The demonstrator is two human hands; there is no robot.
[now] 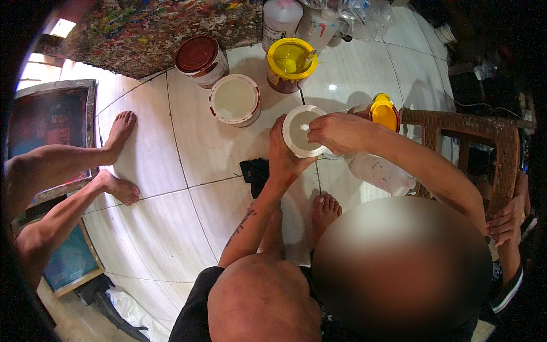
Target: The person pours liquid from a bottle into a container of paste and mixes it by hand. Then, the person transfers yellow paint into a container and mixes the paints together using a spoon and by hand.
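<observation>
In front of my raised knees I hold a white round tub [296, 147] with pale contents. My left hand [285, 157] wraps round its left and near side. My right hand [336, 132] reaches over the right rim, fingers pinched together above or inside the opening; whatever they hold is hidden. Just beyond stands a can of yellow paint [289, 41] with an implement leaning in it. Left of the tub is an open can of pale paint [235, 98]. Partly behind my right forearm are a yellow-topped container [385, 113] and a clear plastic bottle [379, 174] lying down.
A maroon-lidded can [196, 55] and plastic bottles [281, 23] stand at the back. Black cloth [255, 174] lies near my left wrist. A wooden chair [467, 121] is at right, beside another person's hand [503, 223]. At left are another person's legs [57, 159] and framed panels [51, 122].
</observation>
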